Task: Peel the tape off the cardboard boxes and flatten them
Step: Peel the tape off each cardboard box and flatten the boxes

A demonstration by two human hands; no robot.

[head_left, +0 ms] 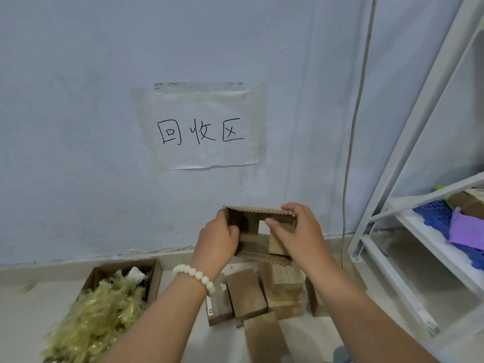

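I hold an open cardboard box (250, 231) up in front of the pale wall (78, 127), with its hollow side turned toward me. My left hand (217, 238) grips the box's left wall, with the fingers curled round the edge. My right hand (296, 231) clasps the right end: its fingers hook over the top edge and the thumb reaches into the inside. A loose flap stands inside the box by my right palm. The cardboard is blurred there, so I cannot tell whether tape is on it.

A white bead bracelet (195, 274) sits on my left wrist.

Below my hands, a cluster of small closed boxes (246, 294) lies on the floor (309, 334), packed close together near the foot of the wall. One more brown box (264, 336) lies nearer to me, just beside the cluster.

To the left stands an open carton (154, 271) heaped with crumpled yellowish tape (99, 315), which spills over its near side.

A paper sign (207, 127) with handwritten characters is taped to the wall above. A grey cable (358, 113) runs down the wall beside a white metal shelf (419, 127) on the right. The shelf carries a blue perforated piece (434, 213) and a purple sheet (468, 229).
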